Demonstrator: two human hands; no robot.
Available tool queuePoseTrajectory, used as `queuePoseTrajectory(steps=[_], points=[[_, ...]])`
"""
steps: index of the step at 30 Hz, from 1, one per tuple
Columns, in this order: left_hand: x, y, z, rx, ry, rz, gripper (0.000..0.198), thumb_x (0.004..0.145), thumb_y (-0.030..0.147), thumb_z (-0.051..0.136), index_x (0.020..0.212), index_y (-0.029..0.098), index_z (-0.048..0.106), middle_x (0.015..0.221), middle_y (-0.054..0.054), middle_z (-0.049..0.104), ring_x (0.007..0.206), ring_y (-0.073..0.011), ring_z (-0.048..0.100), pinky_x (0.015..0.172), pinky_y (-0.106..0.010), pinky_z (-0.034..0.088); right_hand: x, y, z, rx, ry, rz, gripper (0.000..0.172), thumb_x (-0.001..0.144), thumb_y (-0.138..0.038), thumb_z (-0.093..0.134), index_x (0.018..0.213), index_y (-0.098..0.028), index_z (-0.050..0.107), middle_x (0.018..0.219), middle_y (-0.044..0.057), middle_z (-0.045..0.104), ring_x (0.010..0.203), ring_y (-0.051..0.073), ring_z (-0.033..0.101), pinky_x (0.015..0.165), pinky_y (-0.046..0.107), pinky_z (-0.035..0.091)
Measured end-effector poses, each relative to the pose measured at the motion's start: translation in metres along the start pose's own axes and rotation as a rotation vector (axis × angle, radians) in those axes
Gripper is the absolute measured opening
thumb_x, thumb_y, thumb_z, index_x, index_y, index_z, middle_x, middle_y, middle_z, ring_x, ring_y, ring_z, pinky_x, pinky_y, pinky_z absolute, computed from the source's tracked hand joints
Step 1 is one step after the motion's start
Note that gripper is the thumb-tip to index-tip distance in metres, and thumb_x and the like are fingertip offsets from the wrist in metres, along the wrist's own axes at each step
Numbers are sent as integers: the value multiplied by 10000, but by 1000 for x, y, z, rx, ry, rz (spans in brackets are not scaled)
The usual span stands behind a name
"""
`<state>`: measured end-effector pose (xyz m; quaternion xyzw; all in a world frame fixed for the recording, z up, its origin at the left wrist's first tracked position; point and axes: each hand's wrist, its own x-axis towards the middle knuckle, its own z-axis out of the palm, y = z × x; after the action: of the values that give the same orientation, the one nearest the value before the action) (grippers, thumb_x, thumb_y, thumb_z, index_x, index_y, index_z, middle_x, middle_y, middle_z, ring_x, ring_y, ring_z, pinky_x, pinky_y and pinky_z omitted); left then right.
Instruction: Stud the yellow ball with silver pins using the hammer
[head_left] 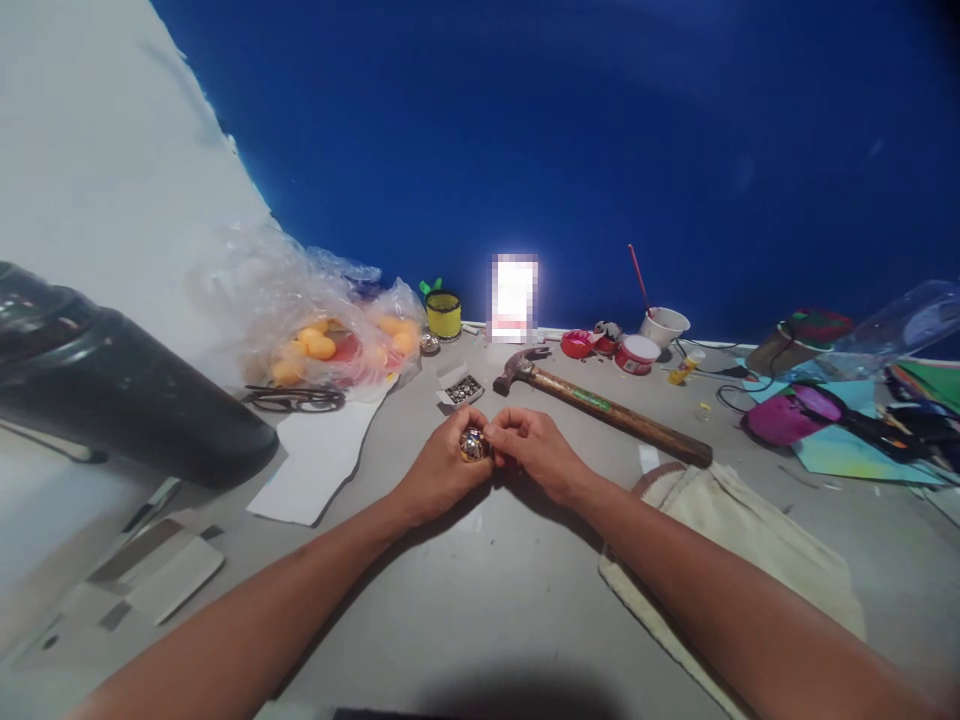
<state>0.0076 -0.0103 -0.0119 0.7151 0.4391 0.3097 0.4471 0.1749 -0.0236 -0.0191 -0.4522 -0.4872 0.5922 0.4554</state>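
My left hand [442,462] is closed around a small round ball [474,445] whose surface is covered with shiny silvery pieces. On the ball's right side, my right hand [536,450] has its thumb and forefinger pressed together, close against it. Whatever is between those fingertips is too small to make out. Just beyond my hands lies an open small white box [461,388] full of shiny metal pieces that look like thumbtacks. A claw hammer [600,402] with a wooden handle rests behind and right of my right hand.
At the back left are a plastic bag [337,345] with orange balls, glasses [296,398], white paper [319,460] and a yellow cup [443,316]. To the right lie a cream cloth [750,545], a white cup [664,326] with a stick, and a purple item [791,412]. A dark cylinder [135,385] looms left.
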Motion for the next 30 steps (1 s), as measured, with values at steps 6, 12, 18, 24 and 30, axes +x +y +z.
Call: queuePoseTrajectory(steps=[6,12,18,24,30], points=[[0,-9,5,131,54,50,390,786,205,614,1157,222,494,860,8,674,712,-172,615,665,-300,465,2,5,4,-100,29,-34,358,732,-460,833,690,-192,599,619,-14,607,582,121,508,562,261,347],[-2,-1,3,-25,-11,27,440,763,187,655,1176,213,509,913,-2,676,727,-150,625,667,-279,486,0,3,6,-38,57,33,397,707,-487,836,662,-197,569,570,-23,568,536,109,472,526,253,333],[-6,3,-1,-470,-207,4,529,848,351,700,1313,245,473,936,-22,675,735,-145,613,623,-253,460,-1,-9,-5,193,-39,70,504,770,-680,724,734,-186,627,508,-50,504,456,92,399,442,229,350],[-1,-7,-1,-737,-195,-54,370,930,385,567,1243,190,529,754,4,609,552,-98,466,531,-228,346,-2,-7,-5,171,-48,63,498,779,-657,739,735,-172,634,512,-48,526,447,76,399,445,214,346],[-1,-5,-5,-753,-194,-115,331,859,257,586,1181,188,544,699,5,627,509,-88,431,513,-211,317,-3,-3,-3,144,-110,29,525,782,-683,739,714,-175,626,498,-45,518,445,76,369,446,224,308]])
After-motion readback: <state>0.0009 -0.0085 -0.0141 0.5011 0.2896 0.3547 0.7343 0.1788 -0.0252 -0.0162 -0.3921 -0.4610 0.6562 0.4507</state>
